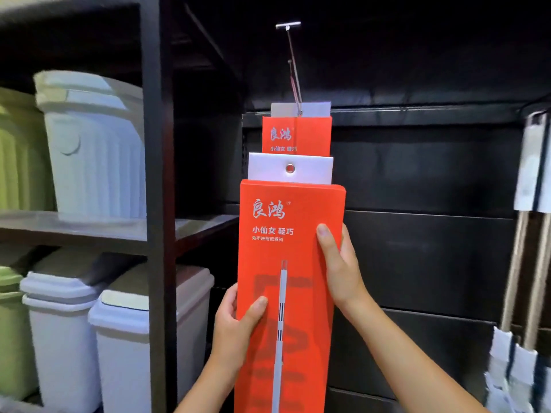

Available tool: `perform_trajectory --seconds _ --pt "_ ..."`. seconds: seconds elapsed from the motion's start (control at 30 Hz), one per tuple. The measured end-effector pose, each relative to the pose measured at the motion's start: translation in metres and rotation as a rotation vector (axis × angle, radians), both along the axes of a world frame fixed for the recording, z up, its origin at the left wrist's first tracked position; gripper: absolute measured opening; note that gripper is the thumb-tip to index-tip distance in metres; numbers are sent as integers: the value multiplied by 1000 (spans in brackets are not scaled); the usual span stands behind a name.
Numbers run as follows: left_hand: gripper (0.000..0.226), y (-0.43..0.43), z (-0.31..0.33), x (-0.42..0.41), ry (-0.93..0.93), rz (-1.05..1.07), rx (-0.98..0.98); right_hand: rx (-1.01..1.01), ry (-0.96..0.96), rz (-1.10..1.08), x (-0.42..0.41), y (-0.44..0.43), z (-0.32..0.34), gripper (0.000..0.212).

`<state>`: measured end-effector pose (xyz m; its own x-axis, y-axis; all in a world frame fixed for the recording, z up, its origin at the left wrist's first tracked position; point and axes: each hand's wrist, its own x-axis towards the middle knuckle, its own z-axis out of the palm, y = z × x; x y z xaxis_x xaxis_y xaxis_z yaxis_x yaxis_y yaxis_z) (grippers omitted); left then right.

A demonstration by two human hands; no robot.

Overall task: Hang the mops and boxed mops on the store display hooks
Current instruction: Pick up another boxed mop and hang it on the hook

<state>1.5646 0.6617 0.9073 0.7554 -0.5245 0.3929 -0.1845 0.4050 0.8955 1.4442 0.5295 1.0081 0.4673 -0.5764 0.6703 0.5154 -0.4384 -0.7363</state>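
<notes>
I hold a tall red mop box [290, 293] upright in front of the dark display wall. Its white hang tab [290, 169] with a round hole sits at the top, below the hook. My left hand [235, 326] grips the box's lower left edge, thumb across the front. My right hand [340, 263] grips the right edge higher up, thumb on the front. Behind it a second red mop box [298, 134] hangs by its white tab from a long metal display hook [293, 67] that reaches out toward me.
A black shelf post [158, 204] stands left of the box. White bins [95, 150] and green bins [18, 162] fill the left shelves. Loose mops [530, 234] with metal handles hang at the far right. The dark panel wall [423, 248] lies behind.
</notes>
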Motion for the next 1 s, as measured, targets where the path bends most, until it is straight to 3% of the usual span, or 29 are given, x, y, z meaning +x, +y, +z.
perform_trajectory --seconds 0.3,0.47,1.0 --pt "66 -12 71 12 -19 -73 -122 -127 -3 -49 4 0 79 57" --pt "50 -19 108 17 -36 -93 -178 -164 -34 -66 5 -1 118 61" --pt "59 -33 154 28 -70 -167 -248 -212 -40 -109 11 -8 166 66"
